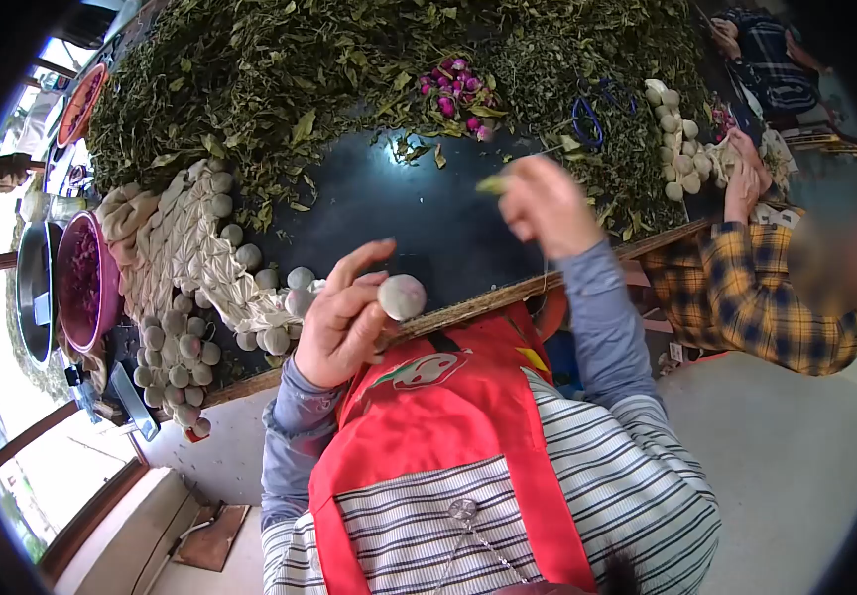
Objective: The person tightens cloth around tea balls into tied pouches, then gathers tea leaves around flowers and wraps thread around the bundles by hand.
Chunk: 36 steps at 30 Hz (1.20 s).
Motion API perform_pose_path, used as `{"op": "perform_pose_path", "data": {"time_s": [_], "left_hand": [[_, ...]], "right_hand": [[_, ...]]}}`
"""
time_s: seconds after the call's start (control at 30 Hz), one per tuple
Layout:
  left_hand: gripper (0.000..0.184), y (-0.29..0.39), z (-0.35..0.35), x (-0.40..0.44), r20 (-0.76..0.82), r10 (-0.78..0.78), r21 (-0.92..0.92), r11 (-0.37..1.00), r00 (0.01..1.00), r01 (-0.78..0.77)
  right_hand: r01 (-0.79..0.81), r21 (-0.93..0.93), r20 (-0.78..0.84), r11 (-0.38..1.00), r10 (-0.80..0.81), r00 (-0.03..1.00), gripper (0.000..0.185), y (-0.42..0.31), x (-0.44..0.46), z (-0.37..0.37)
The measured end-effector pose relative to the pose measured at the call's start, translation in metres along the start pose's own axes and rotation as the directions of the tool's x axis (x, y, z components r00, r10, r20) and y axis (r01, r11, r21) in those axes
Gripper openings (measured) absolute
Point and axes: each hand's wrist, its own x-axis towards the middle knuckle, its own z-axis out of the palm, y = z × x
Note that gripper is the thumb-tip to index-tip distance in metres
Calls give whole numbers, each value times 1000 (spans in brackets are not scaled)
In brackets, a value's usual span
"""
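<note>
My left hand (341, 322) is closed on a pale, round cloth-wrapped ball (402, 297) with faint pink patches, near the table's front edge. Behind that hand lies a gathered cream cloth (185, 243), with similar balls along its edge. Out to the right, above the dark tabletop (379, 218), my right hand (550, 208) pinches a green leaf (493, 184) between thumb and fingers. Beyond it sits a small heap of magenta dried flower buds (456, 89).
Dried green leaves (280, 69) cover the far side of the table. Blue-handled scissors (587, 121) rest among them. At left stand a pink basin (89, 283) and clustered wrapped balls (176, 352). A co-worker in yellow plaid (746, 288) handles cloth at right; another person sits beyond.
</note>
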Motion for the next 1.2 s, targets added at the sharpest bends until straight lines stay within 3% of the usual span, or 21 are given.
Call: {"op": "perform_pose_path", "data": {"time_s": [0.03, 0.07, 0.1, 0.13, 0.2, 0.27, 0.3, 0.37, 0.43, 0.5, 0.53, 0.6, 0.67, 0.7, 0.77, 0.97, 1.03, 1.07, 1.1, 1.13, 1.2], "left_hand": [[22, -1, 1, 7, 84, 93, 33, 995, 992, -96], [21, -2, 1, 15, 170, 184, 58, 979, 968, -197], [20, -2, 0, 20, 255, 271, 76, 951, 928, -299], [20, -1, -4, 22, 250, 270, 85, 950, 930, -299], [22, -2, -16, 18, 347, -18, -60, 997, 938, 42], [24, -3, -26, 12, 478, -271, -169, 905, 836, 390], [25, -6, -27, 8, 393, -330, -216, 874, 858, 435], [25, -13, -28, 0, 295, -400, -273, 835, 867, 478], [24, -22, -32, 1, 152, -291, -579, 748, 944, 324], [24, -25, -34, 4, 139, -295, -618, 720, 945, 315], [24, -26, -34, 6, 138, -293, -654, 690, 946, 310], [25, -27, -35, 8, 131, -288, -721, 629, 949, 291], [25, -23, -29, 8, 108, -317, -720, 628, 942, 294], [25, -20, -26, 9, 104, -336, -716, 628, 936, 304], [25, -14, -26, 12, 91, -359, -708, 633, 929, 314], [21, -10, -40, -4, -88, -327, -630, 750, 941, 202], [19, -3, -24, -9, -69, -162, -82, 984, 984, 156], [18, 2, -16, -8, -19, -80, 211, 974, 997, 83], [17, 6, -12, -6, 46, -10, 483, 875, 999, -13], [17, 11, -12, -3, 40, 5, 482, 876, 999, -24], [16, 24, -17, 3, -97, -82, 371, 922, 992, 113]], "right_hand": [[17, -293, 130, 956, 22, 991, 9, -4, -9, 29], [262, -341, 295, 903, -162, 942, 8, 9, -15, 52], [498, -344, 462, 796, -318, 828, 8, 20, -20, 66], [458, -322, 463, 829, -284, 840, 8, 15, -28, 71], [412, -292, 481, 863, -240, 843, 8, -3, -34, 73], [279, -448, 363, 849, -113, 925, 5, -15, -35, 51], [289, -537, 285, 793, -152, 946, 5, -14, -33, 38], [303, -689, 158, 658, -272, 949, 5, -3, -23, 5], [205, -770, 19, 605, -299, 954, 6, 6, -13, -26], [199, -900, 18, 389, -422, 906, 14, 24, -4, -48], [209, -897, 29, 390, -420, 907, 14, 26, -2, -43], [349, -937, 234, 1, -741, 630, 24, 30, 3, -23], [577, -696, 210, 426, -648, 732, 32, 20, -7, 22], [535, -540, 224, 649, -502, 835, 32, 18, -16, 47], [381, -214, 382, 900, -281, 880, 23, 19, -27, 85], [491, -457, 584, 741, -166, 795, 13, -11, -24, 82], [577, -426, 572, 696, -287, 768, 9, -17, -24, 83], [622, -416, 563, 664, -349, 749, 7, -21, -23, 83], [667, -406, 557, 625, -410, 722, 5, -25, -20, 83], [639, -436, 513, 634, -409, 755, 5, -18, -15, 84], [628, -462, 487, 626, -413, 770, 6, 7, -12, 87]]}}
